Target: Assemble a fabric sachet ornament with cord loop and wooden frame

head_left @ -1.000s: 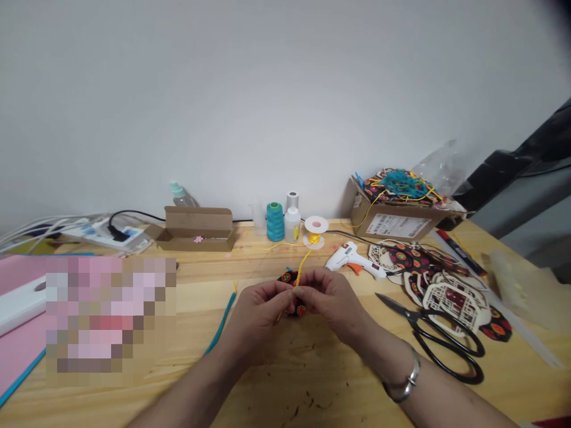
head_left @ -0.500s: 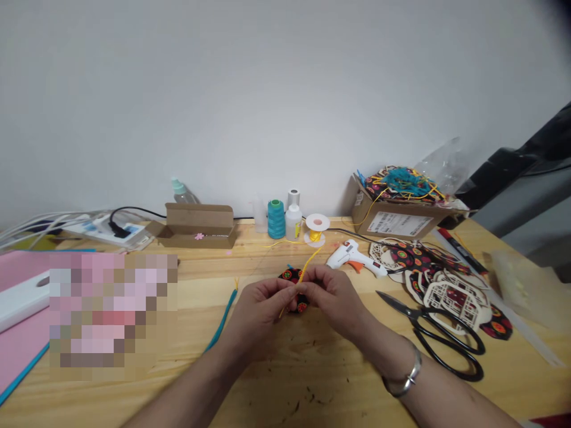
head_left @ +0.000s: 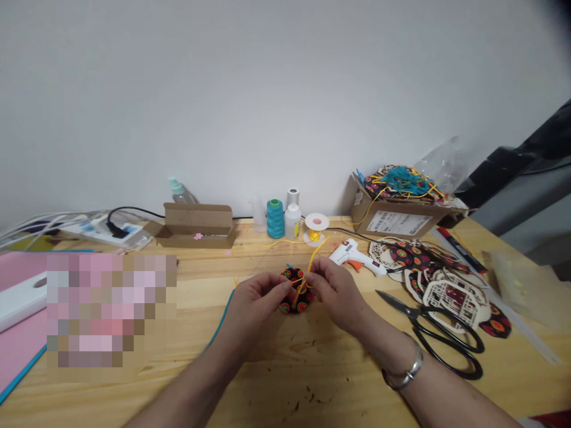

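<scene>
A yellow cord [head_left: 313,258] runs between my two hands, crossing over itself above a round black piece with red and green flower patterns [head_left: 292,306]. My left hand [head_left: 261,297] pinches the cord from the left, thumb against forefinger. On the other side, my right hand [head_left: 330,290] grips it between thumb and fingertips, with a loose end sticking up. The patterned piece lies on the table beneath the fingers, its edges partly covered by them. A teal cord or tassel [head_left: 222,324] with a yellow tip lies beside my left forearm, partly hidden.
Black-handled scissors [head_left: 428,327] lie right of my right hand. Behind it are a white glue gun [head_left: 357,257], a spool of yellow cord [head_left: 317,222] and teal thread [head_left: 275,220]. Lattice-cut pieces [head_left: 459,297] lie at right, below a full cardboard box [head_left: 397,223]. An open box [head_left: 198,229] stands left.
My hands have drawn slightly apart, exposing more of the patterned piece and the crossing yellow cord. My left hand now hides more of the teal cord.
</scene>
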The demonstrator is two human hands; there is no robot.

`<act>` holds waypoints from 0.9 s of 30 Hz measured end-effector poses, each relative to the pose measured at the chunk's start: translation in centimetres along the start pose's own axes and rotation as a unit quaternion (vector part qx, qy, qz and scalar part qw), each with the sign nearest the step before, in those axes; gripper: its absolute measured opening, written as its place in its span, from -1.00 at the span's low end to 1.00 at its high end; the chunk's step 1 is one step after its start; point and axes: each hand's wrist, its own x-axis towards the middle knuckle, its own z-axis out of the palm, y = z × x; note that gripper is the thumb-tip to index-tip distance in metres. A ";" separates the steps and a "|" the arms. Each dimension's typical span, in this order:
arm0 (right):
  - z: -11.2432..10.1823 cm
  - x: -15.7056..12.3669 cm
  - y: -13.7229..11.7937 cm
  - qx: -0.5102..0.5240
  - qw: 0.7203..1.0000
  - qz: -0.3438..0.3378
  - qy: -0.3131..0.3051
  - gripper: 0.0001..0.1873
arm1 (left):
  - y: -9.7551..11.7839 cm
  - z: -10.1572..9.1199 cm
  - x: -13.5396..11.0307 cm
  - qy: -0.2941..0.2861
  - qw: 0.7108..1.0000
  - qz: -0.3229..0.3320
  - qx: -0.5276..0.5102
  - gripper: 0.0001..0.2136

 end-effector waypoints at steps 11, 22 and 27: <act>0.1 -0.2 -0.3 -0.026 0.999 -0.009 0.024 -0.84 | -0.6 0.5 -0.3 -0.073 0.996 0.006 -0.056 -0.89; 0.6 -0.7 -0.7 -0.041 0.999 -0.009 0.013 -0.85 | -1.9 0.6 0.3 -0.156 0.926 -0.164 -0.301 -0.89; 0.6 -1.0 -0.9 -0.043 0.999 -0.009 0.012 -0.86 | -1.7 0.7 0.2 -0.159 0.911 -0.198 -0.323 -0.90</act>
